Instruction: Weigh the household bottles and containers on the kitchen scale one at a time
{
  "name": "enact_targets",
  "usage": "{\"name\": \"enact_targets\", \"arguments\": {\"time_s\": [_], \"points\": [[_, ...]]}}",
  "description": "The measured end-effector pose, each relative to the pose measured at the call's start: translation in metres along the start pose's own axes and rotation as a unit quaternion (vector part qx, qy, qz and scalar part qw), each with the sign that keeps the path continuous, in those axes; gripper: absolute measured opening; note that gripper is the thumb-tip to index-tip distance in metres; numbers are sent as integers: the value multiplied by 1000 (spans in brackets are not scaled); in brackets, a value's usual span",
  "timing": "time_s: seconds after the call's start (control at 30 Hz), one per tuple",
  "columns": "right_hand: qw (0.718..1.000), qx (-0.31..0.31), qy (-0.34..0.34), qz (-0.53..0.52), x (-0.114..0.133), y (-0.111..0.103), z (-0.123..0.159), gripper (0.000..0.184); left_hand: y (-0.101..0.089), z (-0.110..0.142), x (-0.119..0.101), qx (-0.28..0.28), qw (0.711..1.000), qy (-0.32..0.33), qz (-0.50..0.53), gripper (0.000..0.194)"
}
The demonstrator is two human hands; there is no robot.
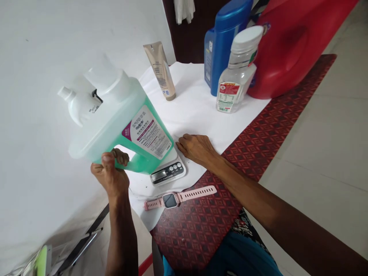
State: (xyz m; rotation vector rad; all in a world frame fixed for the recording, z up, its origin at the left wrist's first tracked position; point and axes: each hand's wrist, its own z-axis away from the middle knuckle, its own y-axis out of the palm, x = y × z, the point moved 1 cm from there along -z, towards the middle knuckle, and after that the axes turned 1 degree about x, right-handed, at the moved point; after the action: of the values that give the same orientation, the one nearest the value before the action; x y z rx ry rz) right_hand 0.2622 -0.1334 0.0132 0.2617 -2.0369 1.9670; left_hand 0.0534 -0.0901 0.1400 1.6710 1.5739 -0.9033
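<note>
Only partly visible, scale (pixel 169 172) beneath jug (pixel 149 134).

A dark-red patterned surface (pixel 198 226) bears a white cloth (pixel 192 115). Around a white digital scale (pixel 169 173) are a beige squeeze tube (pixel 161 71) at twelve o'clock, blue plastic bottle (pixel 220 42) and clear white-lidded jar (pixel 237 78) at one, red plastic jug (pixel 287 46) at two, pink-strapped square watch (pixel 170 200) at six.

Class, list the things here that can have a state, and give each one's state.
Jug: part full of green liquid, held; contact with scale unclear
Scale: display unreadable
Left hand: gripping the jug
Right hand: fingers bent, beside the scale
Watch: strap unfastened
Tube: standing on its cap
Jar: lid on, upright
Blue bottle: upright
Red container: standing, partly cropped
</note>
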Motion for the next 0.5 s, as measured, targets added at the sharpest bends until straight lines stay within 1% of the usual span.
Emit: {"name": "enact_targets", "arguments": {"time_s": [0.1,0.17,0.23,0.37,0.43,0.5], "points": [[1000,2,8,3,1,-1,0,48,3,-7,2,-51,999,3,17,76],[1000,1,11,1,1,-1,1,46,-1,-16,0,-75,997,3,3,74],[1000,-2,11,-1,1,-1,1,45,-11,-26,-3,-104,994,14,-11,72],[1000,-8,10,1,2,0,0,47,-33,-46,-5,-182,981,59,-28,67],[1000,-4,11,2,2,0,0,47,-42,-56,1,-203,975,78,-43,65],[1000,0,12,3,3,-1,0,46,-51,-64,12,-216,971,86,-61,62]]}}
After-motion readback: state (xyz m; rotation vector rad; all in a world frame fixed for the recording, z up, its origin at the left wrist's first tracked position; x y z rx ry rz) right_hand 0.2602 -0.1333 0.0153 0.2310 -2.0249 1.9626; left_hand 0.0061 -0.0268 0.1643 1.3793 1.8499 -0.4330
